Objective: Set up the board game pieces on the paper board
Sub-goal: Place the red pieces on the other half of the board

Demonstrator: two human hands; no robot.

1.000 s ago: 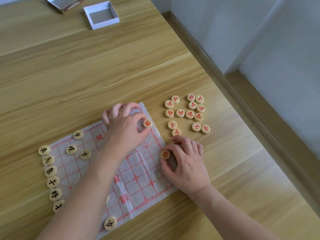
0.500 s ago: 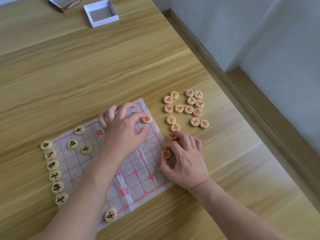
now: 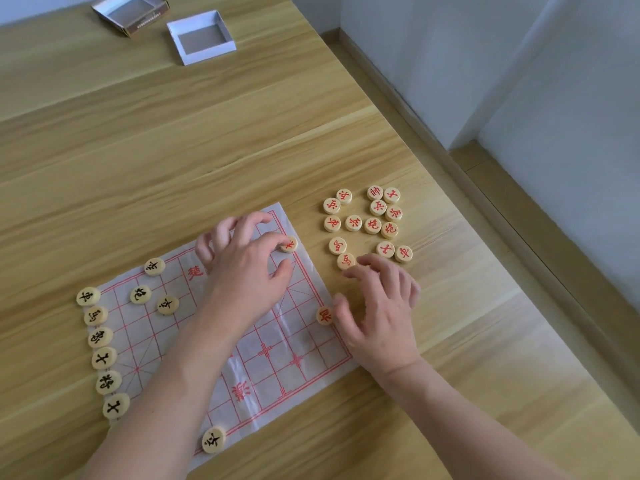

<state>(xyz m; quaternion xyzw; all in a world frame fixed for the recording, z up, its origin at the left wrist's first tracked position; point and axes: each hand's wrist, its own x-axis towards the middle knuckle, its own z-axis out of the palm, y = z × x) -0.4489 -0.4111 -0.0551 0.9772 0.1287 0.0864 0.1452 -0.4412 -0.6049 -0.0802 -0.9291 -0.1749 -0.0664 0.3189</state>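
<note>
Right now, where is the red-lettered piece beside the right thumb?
In the head view, that red piece lies on the paper board's right border, just left of the right hand, below the loose red pieces.

Paper board (image 3: 284,372): lying near on the table (image 3: 173,150).
Loose pieces (image 3: 370,220): sitting right of it.
Box halves (image 3: 201,36): lying far left.

Right hand releases its piece.
We have lifted our right hand (image 3: 377,306) off the red piece (image 3: 324,315), fingers now spread toward the loose pieces (image 3: 367,223).
</note>
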